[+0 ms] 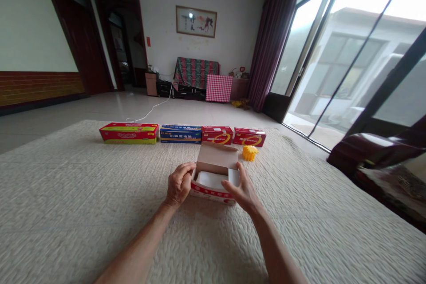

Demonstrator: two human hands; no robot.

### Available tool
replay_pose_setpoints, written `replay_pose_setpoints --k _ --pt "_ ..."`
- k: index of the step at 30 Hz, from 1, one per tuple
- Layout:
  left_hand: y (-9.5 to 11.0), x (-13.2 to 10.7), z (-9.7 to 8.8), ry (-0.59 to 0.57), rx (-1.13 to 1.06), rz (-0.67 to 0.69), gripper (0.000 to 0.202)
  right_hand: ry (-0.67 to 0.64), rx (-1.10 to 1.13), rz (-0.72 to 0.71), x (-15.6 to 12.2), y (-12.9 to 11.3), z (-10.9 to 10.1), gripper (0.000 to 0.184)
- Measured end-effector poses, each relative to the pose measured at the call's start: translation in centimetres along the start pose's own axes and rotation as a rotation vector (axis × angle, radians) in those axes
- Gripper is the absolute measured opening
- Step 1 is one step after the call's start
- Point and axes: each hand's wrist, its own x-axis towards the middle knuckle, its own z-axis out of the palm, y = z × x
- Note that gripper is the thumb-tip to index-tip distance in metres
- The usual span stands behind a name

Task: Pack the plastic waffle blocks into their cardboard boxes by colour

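Observation:
In front of me a red and white cardboard box [213,194] stands with its lid raised at the back. White contents [213,180] show inside it; their kind cannot be made out. My left hand [179,183] is closed on the box's left end, fingers curled at the edge. At the right end, my right hand [245,190] grips the box, its thumb reaching over the front edge and its fingers by the white side flap [234,177]. Just beyond that hand sits a small yellow ridged object [249,153].
Along the far edge of the cream quilted cover [109,191] stand a red and yellow-green box [129,134], a blue box [180,134] and two red boxes [216,136]. A white cable [153,108] crosses the floor. Glass doors [333,62] stand at right.

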Motion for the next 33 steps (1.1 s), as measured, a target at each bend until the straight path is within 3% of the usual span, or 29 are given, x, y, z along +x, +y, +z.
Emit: replay_pose_setpoints --k 3,7,10,15,21,33 --pt "0.3 0.3 0.0 -0.037 0.050 0.038 0.028 0.007 -0.005 0.001 0.0 0.3 0.1 0.084" --pt "0.5 1.1 0.0 -0.180 0.165 0.092 0.027 -0.011 -0.008 0.001 0.0 0.6 0.1 0.086" --pt "0.6 2.1 -0.5 -0.246 0.155 0.065 0.029 -0.029 -0.018 0.007 0.1 0.8 0.2 0.086" --pt "0.8 4.1 -0.9 -0.226 0.070 -0.051 0.025 0.008 0.005 -0.074 -0.1 1.1 0.7 0.080" --pt "0.1 4.8 -0.2 -0.223 0.094 0.022 0.023 -0.013 0.002 -0.076 -0.2 0.9 0.7 0.079" --pt "-0.4 4.3 0.0 -0.192 0.100 0.036 0.022 0.004 -0.008 -0.109 -0.2 1.1 0.7 0.075"
